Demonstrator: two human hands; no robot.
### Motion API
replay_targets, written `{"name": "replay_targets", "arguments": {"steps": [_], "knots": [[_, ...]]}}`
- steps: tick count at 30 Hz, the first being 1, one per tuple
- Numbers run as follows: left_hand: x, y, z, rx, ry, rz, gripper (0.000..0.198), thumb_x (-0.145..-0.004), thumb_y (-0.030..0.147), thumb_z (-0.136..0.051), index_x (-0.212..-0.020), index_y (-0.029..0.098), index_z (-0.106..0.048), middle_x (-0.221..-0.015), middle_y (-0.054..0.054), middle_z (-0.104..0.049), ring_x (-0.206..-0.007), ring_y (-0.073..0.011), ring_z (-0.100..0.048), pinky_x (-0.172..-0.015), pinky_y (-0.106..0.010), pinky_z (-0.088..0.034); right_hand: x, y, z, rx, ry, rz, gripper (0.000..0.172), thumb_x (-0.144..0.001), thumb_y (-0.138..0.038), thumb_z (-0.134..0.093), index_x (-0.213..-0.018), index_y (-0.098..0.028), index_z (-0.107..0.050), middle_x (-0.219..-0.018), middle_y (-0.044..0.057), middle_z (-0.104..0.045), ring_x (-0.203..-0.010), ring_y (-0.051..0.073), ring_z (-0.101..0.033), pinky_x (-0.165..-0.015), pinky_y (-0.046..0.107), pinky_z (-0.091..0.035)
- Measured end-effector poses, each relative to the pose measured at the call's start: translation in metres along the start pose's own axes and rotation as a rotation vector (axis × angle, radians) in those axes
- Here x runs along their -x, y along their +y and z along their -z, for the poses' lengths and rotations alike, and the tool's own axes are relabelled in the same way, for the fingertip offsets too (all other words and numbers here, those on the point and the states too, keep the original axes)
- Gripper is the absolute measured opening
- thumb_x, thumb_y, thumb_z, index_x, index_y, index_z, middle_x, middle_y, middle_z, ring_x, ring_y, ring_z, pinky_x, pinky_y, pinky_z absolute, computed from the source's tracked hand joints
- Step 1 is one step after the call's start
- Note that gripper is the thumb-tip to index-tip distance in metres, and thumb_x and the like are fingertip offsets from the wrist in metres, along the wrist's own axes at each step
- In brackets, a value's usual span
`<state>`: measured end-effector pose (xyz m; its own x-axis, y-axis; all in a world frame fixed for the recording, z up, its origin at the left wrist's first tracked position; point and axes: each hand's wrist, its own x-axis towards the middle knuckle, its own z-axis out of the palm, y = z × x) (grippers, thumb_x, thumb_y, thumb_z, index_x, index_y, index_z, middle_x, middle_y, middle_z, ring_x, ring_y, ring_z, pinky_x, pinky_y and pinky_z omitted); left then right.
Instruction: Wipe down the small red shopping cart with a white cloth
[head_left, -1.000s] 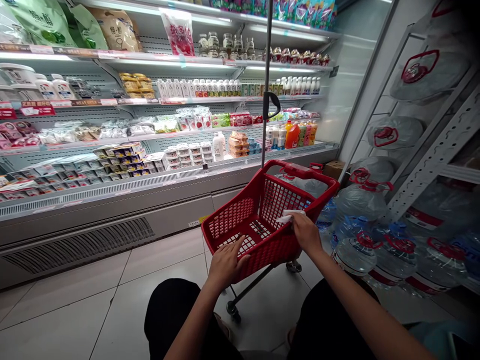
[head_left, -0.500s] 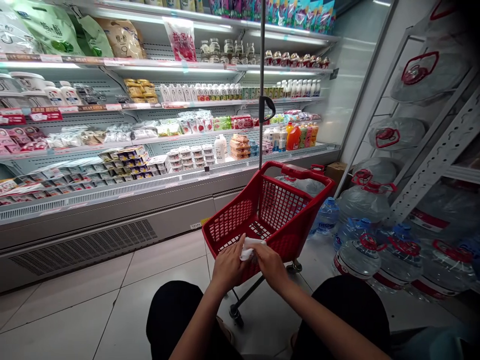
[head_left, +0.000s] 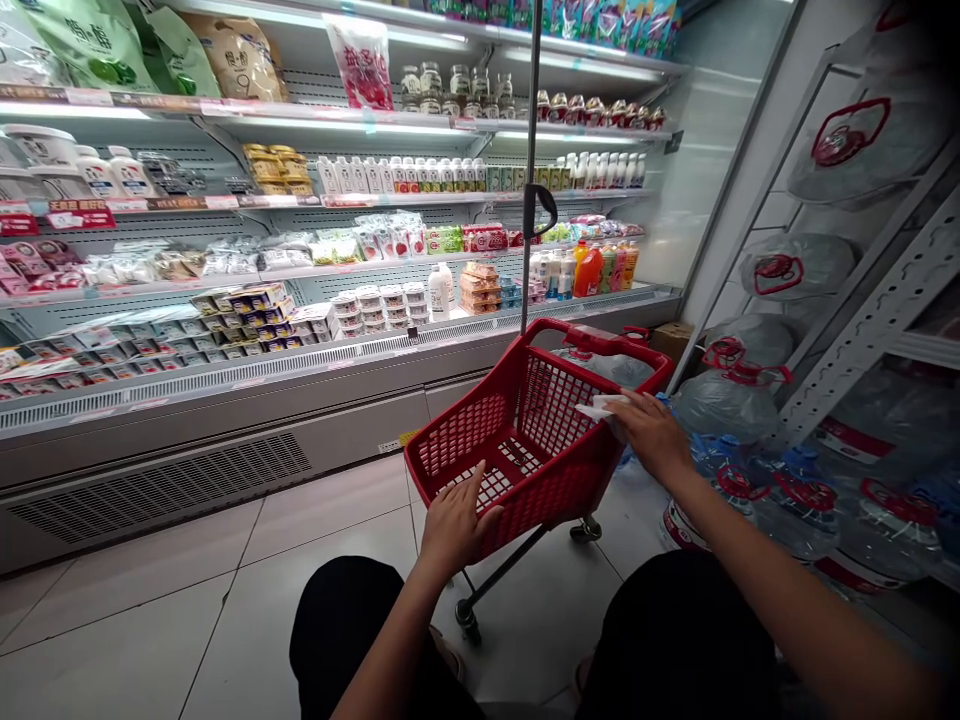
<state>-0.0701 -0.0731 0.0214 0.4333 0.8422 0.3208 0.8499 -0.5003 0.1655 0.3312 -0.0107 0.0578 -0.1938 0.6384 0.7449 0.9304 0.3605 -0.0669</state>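
Observation:
A small red shopping cart [head_left: 577, 490] with lattice sides stands on the tiles in front of my knees. My right hand [head_left: 651, 432] presses a white wipe [head_left: 600, 406] against the cart's right upper rim, below the push handle [head_left: 592, 338]. Its fingers are closed over the wipe, which sticks out to the left. My left hand [head_left: 456, 518] is at the cart's near left corner, with its thumb and fingers apart and nothing in it. It seems to rest on the near rim.
An open refrigerated display case [head_left: 360, 420] with yogurts, bottles and pouches runs along the left and back. A black pole [head_left: 532, 130] with a grip rises behind the cart. Large water bottles [head_left: 731, 400] crowd the floor at right beside a white metal rack [head_left: 877, 320].
Both hands were together at the cart's near edge around the wipe. My right hand has carried the wipe right and up to the side rim; my left hand stayed near, its fingers now free.

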Motion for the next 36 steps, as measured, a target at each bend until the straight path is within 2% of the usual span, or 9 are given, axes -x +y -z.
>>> {"name": "replay_targets", "arguments": {"steps": [3,9,12,15,21,24,27,33,36], "knots": [[-0.001,0.004,0.000,-0.011,-0.003,0.008,0.076,-0.107,0.060,-0.035,-0.168,0.024,-0.008,-0.143,-0.012,-0.065,-0.128,-0.0258,-0.063,-0.111,-0.042,-0.044,0.006,-0.020,-0.012,-0.056,-0.044,0.057,0.040,-0.102,-0.015,-0.040,-0.125,-0.026,-0.070,-0.130,0.004,-0.073,-0.127,0.023,-0.063,-0.121,0.051,-0.038],[-0.002,0.012,-0.001,-0.030,0.009,0.024,0.080,-0.107,0.054,-0.042,-0.167,0.025,0.000,-0.148,-0.012,-0.061,-0.131,-0.0249,-0.061,-0.110,-0.041,-0.044,0.047,-0.173,-0.046,-0.366,-0.077,0.190,0.044,-0.100,-0.010,-0.045,-0.137,-0.025,-0.063,-0.135,0.005,-0.071,-0.129,0.021,-0.063,-0.117,0.047,-0.045],[-0.001,0.010,0.000,-0.015,-0.003,0.008,0.079,-0.107,0.047,-0.045,-0.167,0.024,0.001,-0.152,-0.013,-0.058,-0.133,-0.0235,-0.059,-0.111,-0.041,-0.042,0.054,-0.213,-0.049,-0.421,-0.084,0.270,0.050,-0.099,-0.007,-0.045,-0.143,-0.026,-0.059,-0.139,0.005,-0.068,-0.132,0.020,-0.061,-0.117,0.043,-0.046],[-0.001,0.006,0.003,-0.009,-0.010,-0.008,0.081,-0.106,0.051,-0.044,-0.167,0.023,0.001,-0.152,-0.013,-0.057,-0.135,-0.0237,-0.058,-0.111,-0.040,-0.042,0.046,-0.188,-0.045,-0.404,-0.110,0.328,0.046,-0.100,-0.009,-0.046,-0.139,-0.028,-0.062,-0.132,0.003,-0.072,-0.125,0.019,-0.065,-0.115,0.041,-0.048],[-0.002,0.004,0.005,0.027,-0.040,-0.013,0.081,-0.107,0.060,-0.034,-0.167,0.025,0.007,-0.152,-0.012,-0.057,-0.135,-0.0243,-0.058,-0.110,-0.041,-0.042,0.018,-0.048,-0.023,-0.163,-0.149,0.174,0.032,-0.098,-0.012,-0.046,-0.114,-0.025,-0.070,-0.114,0.006,-0.075,-0.115,0.024,-0.067,-0.118,0.049,-0.043],[-0.003,0.007,0.003,0.006,-0.031,0.005,0.081,-0.107,0.061,-0.034,-0.167,0.026,0.007,-0.151,-0.012,-0.059,-0.135,-0.0250,-0.058,-0.109,-0.042,-0.043,0.013,-0.014,-0.016,-0.058,-0.116,0.109,0.029,-0.099,-0.016,-0.046,-0.115,-0.023,-0.070,-0.118,0.009,-0.073,-0.119,0.027,-0.065,-0.119,0.053,-0.041],[-0.004,0.010,0.000,-0.032,-0.006,0.037,0.081,-0.106,0.062,-0.034,-0.167,0.025,0.004,-0.149,-0.013,-0.059,-0.136,-0.0276,-0.057,-0.108,-0.044,-0.043,0.022,-0.030,-0.022,-0.070,-0.069,0.058,0.034,-0.100,-0.016,-0.043,-0.124,-0.022,-0.067,-0.126,0.010,-0.072,-0.129,0.028,-0.060,-0.121,0.055,-0.036],[-0.004,0.012,-0.001,-0.040,0.011,0.050,0.081,-0.104,0.066,-0.032,-0.167,0.027,0.001,-0.149,-0.013,-0.059,-0.133,-0.0289,-0.059,-0.106,-0.043,-0.046,0.050,-0.113,-0.049,-0.288,-0.118,0.101,0.046,-0.102,-0.014,-0.038,-0.142,-0.026,-0.057,-0.139,0.005,-0.066,-0.144,0.023,-0.048,-0.126,0.054,-0.028],[-0.003,0.011,-0.001,-0.040,0.037,0.053,0.082,-0.105,0.065,-0.031,-0.167,0.025,0.004,-0.152,-0.013,-0.057,-0.133,-0.0281,-0.059,-0.104,-0.042,-0.048,0.048,-0.120,-0.052,-0.369,-0.164,0.125,0.045,-0.105,-0.018,-0.036,-0.143,-0.026,-0.057,-0.144,0.005,-0.063,-0.150,0.023,-0.041,-0.127,0.054,-0.027]]}}
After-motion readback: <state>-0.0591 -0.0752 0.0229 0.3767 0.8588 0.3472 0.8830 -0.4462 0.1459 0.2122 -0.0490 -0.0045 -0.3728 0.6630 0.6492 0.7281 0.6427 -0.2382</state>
